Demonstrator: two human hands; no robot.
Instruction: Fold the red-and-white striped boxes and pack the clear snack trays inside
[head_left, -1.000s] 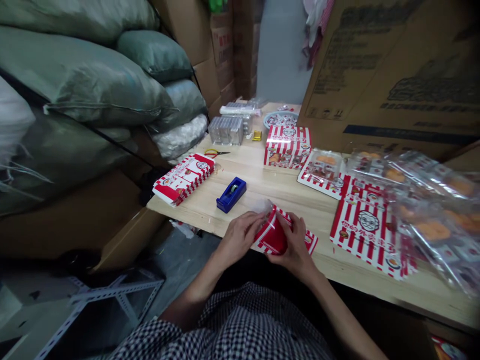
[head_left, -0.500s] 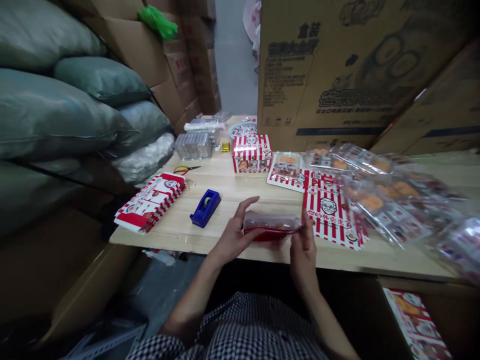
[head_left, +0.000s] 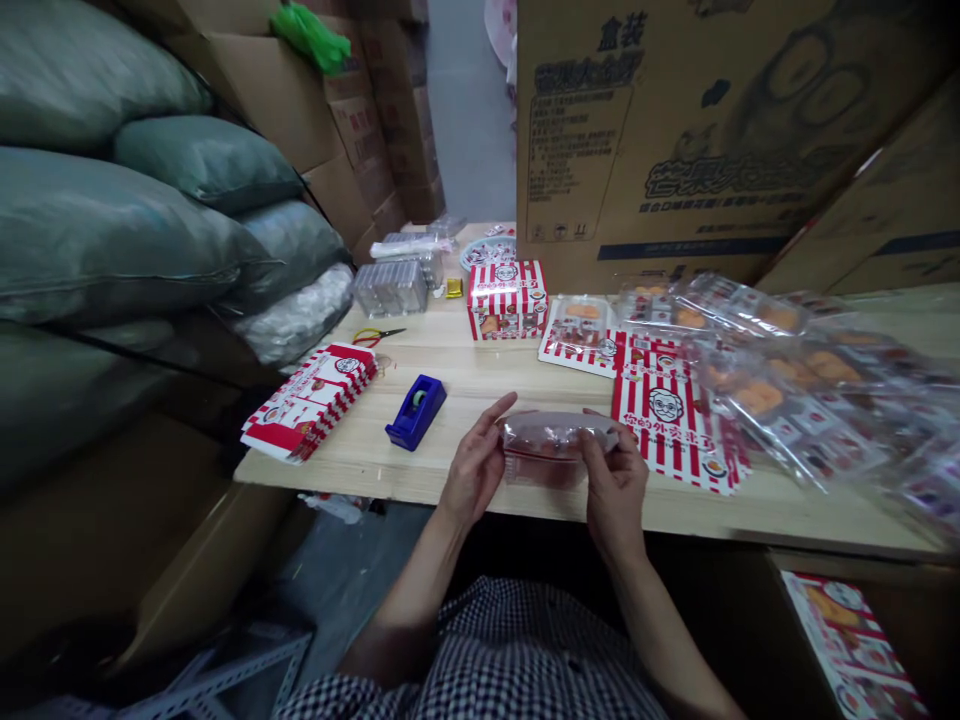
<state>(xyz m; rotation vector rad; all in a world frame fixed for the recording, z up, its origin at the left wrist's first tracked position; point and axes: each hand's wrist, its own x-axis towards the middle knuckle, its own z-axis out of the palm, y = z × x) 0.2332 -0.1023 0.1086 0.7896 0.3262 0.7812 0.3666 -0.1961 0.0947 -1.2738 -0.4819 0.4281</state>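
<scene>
Left fingers (head_left: pixel 495 410) spread apart, resting against the left end of a clear plastic bag (head_left: pixel 559 435); a firm grip there cannot be confirmed from this view. Right fingers (head_left: pixel 596 440) together with the thumb, pinching the bag's right end. Bag held level between left hand (head_left: pixel 474 468) and right hand (head_left: pixel 615 490), just above the front edge of the wooden tabletop (head_left: pixel 465 375); red contents inside, apparently folded, blurred by glare. Just right of the bag, a flat red-and-white striped carton sheet (head_left: pixel 671 425). Left of it, a blue tape dispenser (head_left: pixel 416 412), then a stack of flat striped cartons (head_left: pixel 309 402). Farther back, an assembled striped box (head_left: pixel 508 300) and yellow-handled scissors (head_left: pixel 375 337). At right, a heap of filled clear bags (head_left: pixel 795 375), below a large cardboard carton (head_left: pixel 652 130). At far left, stacked grey-green sacks (head_left: pixel 112 230).
</scene>
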